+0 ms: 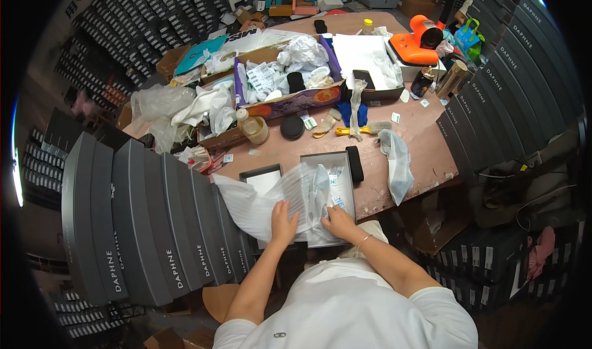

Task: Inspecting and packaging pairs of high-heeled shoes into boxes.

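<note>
A shallow grey box (352,195) lies open at the near edge of the table. In it rests a grey-blue bundle (320,182) wrapped in translucent material; what is inside cannot be made out. A thin white wrapping sheet (256,204) spreads from the box to the left. My left hand (283,224) lies on this sheet, thumb and fingers apart. With bent fingers my right hand (338,222) grips the near end of the bundle. Small printed packets (335,175) lie in the box, right of the bundle. Another wrapped bundle (398,167) lies further right.
Tall stacks of dark boxes stand left (142,219) and right (505,90). Behind are a purple carton (296,99) full of crumpled paper, a bottle (253,127), a round black tin (292,127), a yellow-handled brush (364,129) and an orange device (414,47).
</note>
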### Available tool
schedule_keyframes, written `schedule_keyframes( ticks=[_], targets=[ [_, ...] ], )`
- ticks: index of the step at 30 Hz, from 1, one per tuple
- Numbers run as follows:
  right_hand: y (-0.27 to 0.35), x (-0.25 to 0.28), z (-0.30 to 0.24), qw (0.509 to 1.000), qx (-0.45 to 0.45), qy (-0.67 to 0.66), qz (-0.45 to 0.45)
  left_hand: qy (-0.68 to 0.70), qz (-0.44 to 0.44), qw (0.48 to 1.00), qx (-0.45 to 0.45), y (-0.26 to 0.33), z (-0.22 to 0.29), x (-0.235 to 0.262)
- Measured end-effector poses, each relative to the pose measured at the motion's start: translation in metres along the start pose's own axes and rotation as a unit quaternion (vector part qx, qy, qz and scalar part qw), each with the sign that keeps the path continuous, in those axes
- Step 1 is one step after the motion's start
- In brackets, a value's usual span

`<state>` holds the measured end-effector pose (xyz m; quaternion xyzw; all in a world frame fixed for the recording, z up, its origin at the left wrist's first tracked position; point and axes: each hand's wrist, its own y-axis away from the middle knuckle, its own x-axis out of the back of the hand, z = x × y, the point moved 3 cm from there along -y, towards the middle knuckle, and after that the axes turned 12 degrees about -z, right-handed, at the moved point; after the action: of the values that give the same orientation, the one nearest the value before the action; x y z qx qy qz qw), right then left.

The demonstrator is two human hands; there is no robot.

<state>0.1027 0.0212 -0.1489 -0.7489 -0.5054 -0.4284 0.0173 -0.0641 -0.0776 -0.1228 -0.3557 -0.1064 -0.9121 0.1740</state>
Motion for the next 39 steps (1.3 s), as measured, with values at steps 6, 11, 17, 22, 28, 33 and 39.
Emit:
schedule_keyframes(
  ticks=[6, 11, 17, 22, 28, 33, 39],
  targets=[
    [0.02, -0.006, 0.013, 0.972, -0.017, -0.151, 0.18, -0.18, -0.172, 0.935, -0.254, -0.007, 0.069, -0.042],
    [0.0, -0.021, 0.042, 0.923, -0.141, -0.317, 0.168, -0.439, -0.275, 0.817, -0.252, -0.035, 0.028, -0.092],
    [-0.025, -0.026, 0.061, 0.953, -0.119, -0.19, 0.201, -0.454, -0.299, 0.8, -0.255, -0.039, 0.027, -0.102],
    [-0.014, 0.026, 0.0, 0.972, -0.021, -0.16, 0.168, -0.422, -0.295, 0.803, -0.3, -0.041, 0.026, -0.089],
    [0.011, 0.087, -0.003, 0.992, 0.03, -0.038, 0.113, -0.406, -0.296, 0.798, -0.332, -0.037, 0.056, -0.06],
    [0.037, 0.126, -0.003, 0.986, -0.002, 0.064, 0.157, -0.354, -0.282, 0.817, -0.357, -0.043, 0.081, -0.023],
    [0.07, 0.184, -0.033, 0.948, 0.053, 0.225, 0.219, -0.334, -0.203, 0.836, -0.385, -0.064, 0.091, -0.01]
  ],
)
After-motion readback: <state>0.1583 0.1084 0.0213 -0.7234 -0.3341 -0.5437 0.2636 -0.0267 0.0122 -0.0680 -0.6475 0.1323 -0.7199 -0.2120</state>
